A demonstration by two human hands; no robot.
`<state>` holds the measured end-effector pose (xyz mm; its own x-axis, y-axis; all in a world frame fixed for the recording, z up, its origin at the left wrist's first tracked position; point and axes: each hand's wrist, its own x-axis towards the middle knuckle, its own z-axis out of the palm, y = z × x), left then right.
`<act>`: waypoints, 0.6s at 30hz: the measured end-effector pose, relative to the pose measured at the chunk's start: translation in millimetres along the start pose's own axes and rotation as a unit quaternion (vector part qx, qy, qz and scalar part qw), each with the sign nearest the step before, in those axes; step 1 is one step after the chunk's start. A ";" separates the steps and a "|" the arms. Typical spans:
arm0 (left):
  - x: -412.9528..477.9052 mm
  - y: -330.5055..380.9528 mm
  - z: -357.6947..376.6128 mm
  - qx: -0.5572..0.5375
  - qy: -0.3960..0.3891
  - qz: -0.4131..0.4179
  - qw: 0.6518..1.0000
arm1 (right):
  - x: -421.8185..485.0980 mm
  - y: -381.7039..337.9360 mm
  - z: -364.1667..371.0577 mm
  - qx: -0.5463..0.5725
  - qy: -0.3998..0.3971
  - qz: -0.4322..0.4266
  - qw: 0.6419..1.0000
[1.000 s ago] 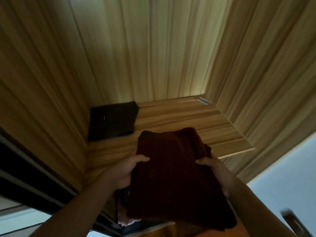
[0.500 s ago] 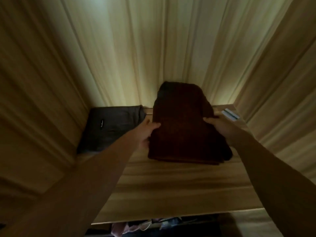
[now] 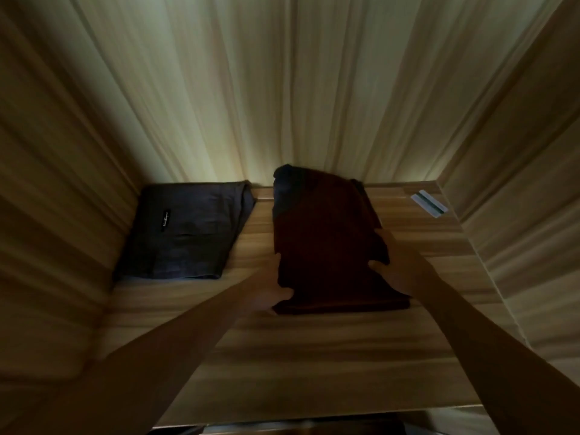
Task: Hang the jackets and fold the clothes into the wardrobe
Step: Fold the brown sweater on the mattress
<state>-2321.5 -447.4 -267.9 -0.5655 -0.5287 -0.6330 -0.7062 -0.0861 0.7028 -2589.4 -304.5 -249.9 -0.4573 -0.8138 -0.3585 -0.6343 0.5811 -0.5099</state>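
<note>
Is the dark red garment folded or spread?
Folded: the dark red garment lies as a compact layered rectangle on the wooden shelf.

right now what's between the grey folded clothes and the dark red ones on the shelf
Only a bare strip of wooden shelf. The grey folded garment and the dark red folded garment lie apart, not touching. The head view shows it.

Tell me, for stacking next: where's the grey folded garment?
Head view: the grey folded garment lies in the shelf's back-left corner, left of the dark red garment.
</note>
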 end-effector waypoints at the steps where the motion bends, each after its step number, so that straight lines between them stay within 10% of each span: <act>1: 0.5 -1.4 1.2 0.040 0.004 0.015 0.999 | 1.9 2.2 -2.0 -0.020 -0.007 0.004 1.000; 7: 21.9 15.9 -0.6 0.232 0.230 0.133 0.936 | 14.1 -29.5 2.1 -0.165 0.083 -0.044 0.982; 13: 75.0 32.7 5.8 0.405 0.275 0.186 0.852 | 49.6 -32.6 40.0 -0.208 0.081 -0.044 0.974; 18: 103.6 12.5 2.9 0.365 0.263 0.195 0.872 | 65.4 -18.4 50.0 -0.193 0.095 -0.046 0.976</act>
<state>-2390.1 -500.8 -325.6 -0.6848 -0.7284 -0.0217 -0.6959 0.6449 0.3158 -2576.5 -368.7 -303.1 -0.4714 -0.8682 -0.1547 -0.8486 0.4943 -0.1883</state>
